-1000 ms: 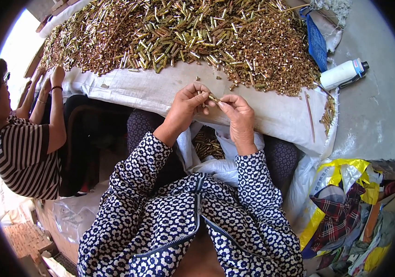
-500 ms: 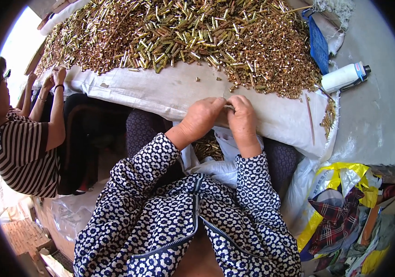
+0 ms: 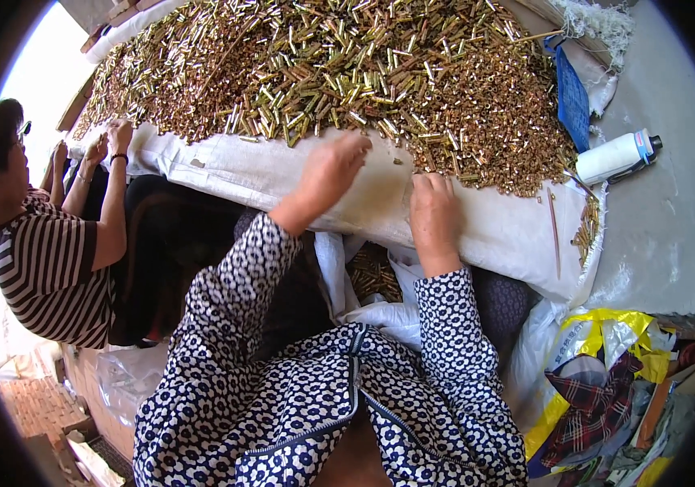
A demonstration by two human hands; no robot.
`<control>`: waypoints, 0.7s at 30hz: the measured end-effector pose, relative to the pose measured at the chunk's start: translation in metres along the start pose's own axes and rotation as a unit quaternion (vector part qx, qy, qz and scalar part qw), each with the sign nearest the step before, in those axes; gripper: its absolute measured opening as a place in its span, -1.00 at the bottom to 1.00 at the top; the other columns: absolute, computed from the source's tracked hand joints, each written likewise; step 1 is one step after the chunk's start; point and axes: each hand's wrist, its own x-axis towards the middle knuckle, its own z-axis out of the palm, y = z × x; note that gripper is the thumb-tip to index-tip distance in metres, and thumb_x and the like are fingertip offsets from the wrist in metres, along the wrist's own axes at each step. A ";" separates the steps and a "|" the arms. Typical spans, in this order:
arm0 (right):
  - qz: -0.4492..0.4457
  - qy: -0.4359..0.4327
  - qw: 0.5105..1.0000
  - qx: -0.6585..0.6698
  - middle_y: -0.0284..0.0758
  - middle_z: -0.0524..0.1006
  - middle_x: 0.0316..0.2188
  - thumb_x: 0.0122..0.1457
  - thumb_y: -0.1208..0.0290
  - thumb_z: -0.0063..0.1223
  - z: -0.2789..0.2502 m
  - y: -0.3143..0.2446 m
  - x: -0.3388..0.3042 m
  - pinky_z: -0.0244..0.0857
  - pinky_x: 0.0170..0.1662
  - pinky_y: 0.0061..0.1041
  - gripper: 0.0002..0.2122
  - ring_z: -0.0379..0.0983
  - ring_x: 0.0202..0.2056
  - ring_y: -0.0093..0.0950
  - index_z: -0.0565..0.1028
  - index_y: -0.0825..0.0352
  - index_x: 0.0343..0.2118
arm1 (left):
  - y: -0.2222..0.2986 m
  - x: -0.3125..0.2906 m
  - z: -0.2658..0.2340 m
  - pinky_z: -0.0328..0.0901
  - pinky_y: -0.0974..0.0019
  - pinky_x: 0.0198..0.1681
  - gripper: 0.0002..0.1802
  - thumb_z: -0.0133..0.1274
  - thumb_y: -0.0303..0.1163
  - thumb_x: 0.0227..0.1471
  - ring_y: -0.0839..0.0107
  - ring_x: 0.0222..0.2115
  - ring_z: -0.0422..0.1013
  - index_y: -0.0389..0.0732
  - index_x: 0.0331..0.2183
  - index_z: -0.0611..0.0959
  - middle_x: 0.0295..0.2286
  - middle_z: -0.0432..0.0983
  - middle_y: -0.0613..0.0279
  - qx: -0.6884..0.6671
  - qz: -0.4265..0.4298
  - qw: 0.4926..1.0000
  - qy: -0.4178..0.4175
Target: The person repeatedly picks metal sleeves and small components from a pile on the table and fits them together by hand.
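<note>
A broad heap of slim, rod-like brass-coloured metal pieces [image 3: 339, 73] and small copper-coloured metal bits [image 3: 497, 122] covers the pale cloth-topped table [image 3: 258, 170]. My left hand [image 3: 333, 169] hovers at the heap's front edge beside the slim pieces, its fingers bent and smeared by motion. Over the cloth by the small bits, my right hand [image 3: 434, 211] has its fingers bent downward and pressed together; whatever is under its fingertips is hidden. Below the table edge, between my knees, a white sack [image 3: 333, 272] holds several slim metal pieces [image 3: 373, 276].
At the left, a person in a striped shirt [image 3: 47, 268] works with both hands at the heap. A white bottle [image 3: 617, 157] lies right of it, near a blue sheet [image 3: 572, 97]. A thin stick [image 3: 554, 231] rests on the cloth. Yellow-and-white bags [image 3: 607, 333] with cloths stand lower right.
My hands were together over the table edge and have come apart. The left has moved up and left to the heap; the right has shifted slightly and turned fingers-down. The view has tilted a little.
</note>
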 end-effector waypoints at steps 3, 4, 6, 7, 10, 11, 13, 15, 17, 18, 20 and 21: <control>-0.003 0.008 1.000 0.000 -0.23 0.40 -0.40 -0.08 0.60 -0.06 0.002 -0.001 0.001 0.24 -0.22 -0.39 -0.90 0.32 -0.30 -0.30 0.40 0.37 -0.43 | -0.036 0.027 0.007 0.30 0.22 -0.38 -0.89 -0.08 -0.49 -0.09 0.18 -0.43 0.39 -0.25 -0.42 0.50 -0.42 0.40 0.11 0.140 -0.006 0.990 -0.013; -0.002 0.010 1.000 0.002 -0.23 0.40 -0.40 -0.08 0.61 -0.06 0.003 0.000 0.000 0.24 -0.21 -0.40 -0.89 0.31 -0.30 -0.31 0.40 0.37 -0.43 | -0.041 0.035 0.009 0.30 0.22 -0.38 -0.89 -0.08 -0.49 -0.09 0.18 -0.43 0.39 -0.25 -0.42 0.50 -0.42 0.40 0.11 0.138 -0.005 0.990 -0.015; -0.002 0.016 1.000 -0.002 -0.24 0.40 -0.41 -0.09 0.61 -0.05 0.003 0.001 0.000 0.24 -0.21 -0.40 -0.89 0.32 -0.29 -0.31 0.40 0.37 -0.43 | -0.044 0.044 0.012 0.28 0.22 -0.35 -0.91 -0.10 -0.54 -0.15 0.16 -0.38 0.36 -0.24 -0.46 0.46 -0.41 0.37 0.12 0.241 0.027 0.966 -0.087; -0.004 0.022 1.000 -0.005 -0.24 0.41 -0.41 -0.10 0.62 -0.04 0.003 0.001 -0.001 0.24 -0.20 -0.41 -0.88 0.32 -0.29 -0.31 0.40 0.37 -0.43 | -0.041 0.045 0.013 0.27 0.21 -0.33 -0.90 -0.11 -0.58 -0.21 0.14 -0.36 0.33 -0.24 -0.50 0.43 -0.42 0.33 0.12 0.246 0.032 0.965 -0.081; -0.022 0.027 0.999 -0.009 -0.24 0.41 -0.43 -0.10 0.63 -0.04 0.002 0.000 0.001 0.25 -0.22 -0.40 -0.87 0.33 -0.31 -0.31 0.40 0.37 -0.42 | -0.046 0.045 0.014 0.28 0.20 -0.36 -0.91 -0.14 -0.54 -0.16 0.18 -0.40 0.35 -0.23 -0.47 0.44 -0.45 0.35 0.12 0.251 0.049 0.966 -0.049; -0.022 0.025 0.999 -0.008 -0.24 0.41 -0.43 -0.10 0.63 -0.04 0.003 0.000 -0.001 0.25 -0.22 -0.40 -0.87 0.33 -0.31 -0.31 0.40 0.37 -0.42 | -0.046 0.042 0.014 0.27 0.19 -0.36 -0.90 -0.14 -0.54 -0.15 0.18 -0.40 0.35 -0.24 -0.46 0.43 -0.48 0.34 0.09 0.244 0.030 0.968 -0.053; -0.026 0.064 0.997 0.030 -0.25 0.42 -0.42 -0.13 0.66 -0.04 0.005 0.004 -0.002 0.28 -0.24 -0.41 -0.85 0.36 -0.35 -0.30 0.40 0.35 -0.43 | -0.042 0.036 0.009 0.27 0.20 -0.36 -0.91 -0.14 -0.53 -0.15 0.17 -0.40 0.36 -0.25 -0.46 0.43 -0.49 0.34 0.07 0.222 0.023 0.973 -0.056; -0.017 0.074 0.994 0.074 -0.25 0.43 -0.41 -0.13 0.67 -0.04 0.005 0.006 -0.005 0.30 -0.29 -0.44 -0.85 0.37 -0.38 -0.31 0.41 0.35 -0.44 | -0.031 0.025 0.002 0.28 0.20 -0.37 -0.92 -0.14 -0.53 -0.15 0.17 -0.39 0.36 -0.25 -0.46 0.42 -0.49 0.34 0.06 0.201 0.014 0.978 -0.060; -0.003 0.085 0.990 0.114 -0.25 0.43 -0.40 -0.13 0.69 -0.04 0.000 0.006 -0.008 0.32 -0.33 -0.47 -0.85 0.39 -0.40 -0.33 0.42 0.35 -0.45 | -0.010 0.012 -0.003 0.29 0.22 -0.41 -0.92 -0.08 -0.47 -0.12 0.15 -0.43 0.37 -0.21 -0.46 0.45 -0.47 0.36 0.13 0.160 -0.059 0.981 -0.092; 0.044 0.054 0.976 0.208 -0.26 0.42 -0.41 -0.13 0.70 -0.04 -0.004 -0.001 -0.007 0.32 -0.37 -0.52 -0.86 0.40 -0.43 -0.39 0.43 0.36 -0.45 | -0.010 0.001 -0.004 0.29 0.22 -0.41 -0.92 -0.08 -0.47 -0.12 0.15 -0.43 0.37 -0.21 -0.46 0.45 -0.47 0.36 0.13 0.161 -0.061 0.981 -0.093; 0.093 0.021 0.949 0.299 -0.28 0.42 -0.41 -0.12 0.70 -0.04 -0.005 -0.009 -0.012 0.32 -0.40 -0.58 -0.86 0.40 -0.45 -0.45 0.44 0.36 -0.46 | -0.014 -0.020 -0.003 0.30 0.22 -0.42 -0.90 -0.06 -0.42 -0.09 0.17 -0.44 0.38 -0.20 -0.43 0.48 -0.47 0.37 0.15 0.186 0.002 0.973 -0.140; 0.103 0.003 0.939 0.329 -0.35 0.41 -0.42 -0.09 0.69 -0.04 -0.003 -0.011 -0.013 0.27 -0.42 -0.66 -0.87 0.35 -0.48 -0.58 0.44 0.36 -0.44 | -0.012 -0.024 -0.002 0.30 0.20 -0.41 -0.88 -0.04 -0.41 -0.10 0.16 -0.43 0.39 -0.21 -0.42 0.48 -0.45 0.37 0.15 0.184 -0.002 0.975 -0.123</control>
